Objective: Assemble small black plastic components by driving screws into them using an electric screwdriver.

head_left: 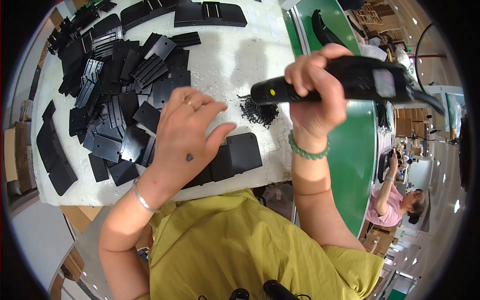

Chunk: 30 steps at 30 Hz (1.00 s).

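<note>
Broadly, a white worktable (220, 65) filled the upper left of the view, with a green surface (350, 155) along its right side. A loose heap of black plastic plates (125, 95) covered the table's left half. Over the table's right edge was the black electric screwdriver (362, 77), its long axis running nearly level across the view: the narrow nose pointed to the person's left and sat slightly lower, while the cord left the thicker rear end at the right. The right hand (317, 92) grasped its body, fingers wrapped around it. The left hand (182, 130) was released, slightly blurred, thumb parted from forefinger and the other fingers loosely bent, between the heap and the screwdriver's nose. Partly beneath it, near the front edge, lay a flat black panel (244, 154). Just beyond that panel was a small pile of black screws (258, 114), beside the nose in the view; whether the two touched, I cannot tell.
</note>
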Tool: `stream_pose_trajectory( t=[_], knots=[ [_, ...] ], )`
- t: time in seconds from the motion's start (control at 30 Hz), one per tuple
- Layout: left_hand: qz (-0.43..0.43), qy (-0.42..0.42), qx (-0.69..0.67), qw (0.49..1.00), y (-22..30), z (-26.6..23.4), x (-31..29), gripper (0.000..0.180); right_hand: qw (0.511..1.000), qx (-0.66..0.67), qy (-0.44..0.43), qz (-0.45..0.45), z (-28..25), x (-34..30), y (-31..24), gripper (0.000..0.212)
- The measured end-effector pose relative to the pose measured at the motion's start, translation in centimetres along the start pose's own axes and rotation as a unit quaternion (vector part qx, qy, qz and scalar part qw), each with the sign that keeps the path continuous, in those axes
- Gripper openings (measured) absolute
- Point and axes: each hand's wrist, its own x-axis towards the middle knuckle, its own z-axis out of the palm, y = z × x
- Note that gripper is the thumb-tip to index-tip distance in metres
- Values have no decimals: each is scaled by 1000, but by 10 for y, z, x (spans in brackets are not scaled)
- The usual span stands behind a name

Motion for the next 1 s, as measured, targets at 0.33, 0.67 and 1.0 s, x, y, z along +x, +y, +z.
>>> stream_pose_trajectory(
  t=[0.33,0.67,1.0],
  knots=[
    [62,22,-21,998,11,6,11,9,989,39,-145,-8,17,-19,-60,31],
    [66,-34,-114,991,15,1,-10,12,963,7,-266,-50,26,-47,-74,30],
    [-31,-130,-93,987,1,-21,-31,52,973,-62,-213,65,27,-71,-67,35]
  ],
)
